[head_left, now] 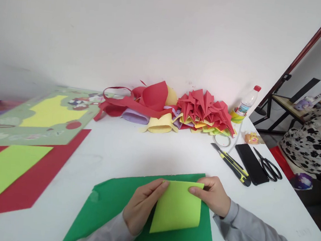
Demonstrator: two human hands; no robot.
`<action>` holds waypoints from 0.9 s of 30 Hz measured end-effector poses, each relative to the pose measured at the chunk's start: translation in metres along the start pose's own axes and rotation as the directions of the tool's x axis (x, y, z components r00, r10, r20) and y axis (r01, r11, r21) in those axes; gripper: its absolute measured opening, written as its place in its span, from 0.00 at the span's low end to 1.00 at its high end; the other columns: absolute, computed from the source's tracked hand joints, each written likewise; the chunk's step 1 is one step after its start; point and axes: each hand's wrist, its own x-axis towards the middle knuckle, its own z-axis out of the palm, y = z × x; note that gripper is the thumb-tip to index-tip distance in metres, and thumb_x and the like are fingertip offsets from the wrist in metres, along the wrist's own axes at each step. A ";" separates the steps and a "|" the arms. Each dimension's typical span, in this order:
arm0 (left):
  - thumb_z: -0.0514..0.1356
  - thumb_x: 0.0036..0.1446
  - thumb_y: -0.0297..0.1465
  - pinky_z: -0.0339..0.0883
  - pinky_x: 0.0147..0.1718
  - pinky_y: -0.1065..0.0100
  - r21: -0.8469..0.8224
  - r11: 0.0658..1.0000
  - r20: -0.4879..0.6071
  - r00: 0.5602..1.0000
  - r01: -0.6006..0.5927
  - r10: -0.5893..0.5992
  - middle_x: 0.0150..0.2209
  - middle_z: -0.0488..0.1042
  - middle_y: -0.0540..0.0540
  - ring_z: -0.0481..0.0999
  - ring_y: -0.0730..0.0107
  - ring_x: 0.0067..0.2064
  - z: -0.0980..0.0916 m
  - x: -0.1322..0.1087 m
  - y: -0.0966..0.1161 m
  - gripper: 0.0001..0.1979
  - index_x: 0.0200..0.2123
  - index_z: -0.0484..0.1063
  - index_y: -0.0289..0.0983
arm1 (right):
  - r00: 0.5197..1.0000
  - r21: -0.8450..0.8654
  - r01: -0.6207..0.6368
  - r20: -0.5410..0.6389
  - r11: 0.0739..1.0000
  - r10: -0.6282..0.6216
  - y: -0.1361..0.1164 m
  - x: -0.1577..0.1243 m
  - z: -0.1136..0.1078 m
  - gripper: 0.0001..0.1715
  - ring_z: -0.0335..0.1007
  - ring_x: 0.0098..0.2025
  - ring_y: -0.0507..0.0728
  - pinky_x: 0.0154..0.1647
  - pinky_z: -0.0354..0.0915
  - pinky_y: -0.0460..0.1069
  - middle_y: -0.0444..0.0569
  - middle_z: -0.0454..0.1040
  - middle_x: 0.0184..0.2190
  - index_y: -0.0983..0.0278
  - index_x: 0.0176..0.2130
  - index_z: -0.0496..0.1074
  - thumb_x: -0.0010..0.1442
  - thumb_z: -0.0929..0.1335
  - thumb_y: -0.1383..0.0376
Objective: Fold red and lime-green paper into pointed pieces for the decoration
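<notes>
A lime-green sheet of paper (178, 209) is held up by its top edge over a dark green sheet (112, 207) on the white table. My left hand (143, 204) pinches its upper left corner between thumb and fingers. At the upper right corner, my right hand (213, 193) grips it with the thumb in front and the fingers behind. The lower part of the lime-green paper curves slightly, and its lower left corner hangs over the dark green sheet.
Scissors (271, 169), a black case (251, 163), a cutter (232, 165), tape (221, 140) and a bottle (245, 104) are at right. Red folded paper (201, 105) and paper rolls (161, 123) line the wall. Left are a decorated board (62, 139) and red sheets (44, 177).
</notes>
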 end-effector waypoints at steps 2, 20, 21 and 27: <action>0.59 0.48 0.54 0.61 0.28 0.68 -0.004 1.000 -0.007 1.000 0.003 -0.003 0.23 0.65 0.52 0.64 0.68 0.28 0.000 0.000 0.001 0.24 0.23 0.69 0.37 | 1.000 0.008 -0.010 0.003 1.000 0.010 0.000 0.000 0.000 0.25 0.57 0.21 0.49 0.23 0.54 0.46 0.42 0.65 0.16 0.67 0.20 0.70 0.47 0.74 0.48; 0.57 0.50 0.53 0.64 0.29 0.68 0.072 0.996 -0.030 0.998 -0.053 0.055 0.24 0.68 0.51 0.67 0.66 0.29 0.002 -0.003 0.004 0.23 0.24 0.70 0.38 | 1.000 0.009 0.012 0.006 1.000 -0.012 0.002 0.000 0.000 0.25 0.57 0.21 0.48 0.23 0.56 0.46 0.42 0.66 0.17 0.67 0.20 0.70 0.48 0.74 0.48; 0.57 0.51 0.54 0.63 0.29 0.68 0.088 0.994 -0.034 0.997 -0.064 0.068 0.24 0.68 0.51 0.67 0.66 0.29 0.002 -0.003 0.003 0.23 0.24 0.70 0.38 | 1.000 0.007 0.010 0.001 1.000 -0.010 0.003 0.000 0.000 0.26 0.56 0.21 0.48 0.23 0.55 0.46 0.41 0.65 0.16 0.66 0.20 0.70 0.48 0.74 0.48; 0.56 0.51 0.54 0.63 0.27 0.68 0.140 0.986 -0.065 0.992 -0.094 0.104 0.23 0.67 0.51 0.68 0.65 0.29 0.000 -0.001 -0.001 0.24 0.23 0.69 0.38 | 1.000 -0.013 0.007 -0.011 1.000 -0.007 0.004 0.000 0.000 0.28 0.55 0.20 0.48 0.21 0.53 0.46 0.40 0.64 0.15 0.66 0.19 0.69 0.46 0.74 0.45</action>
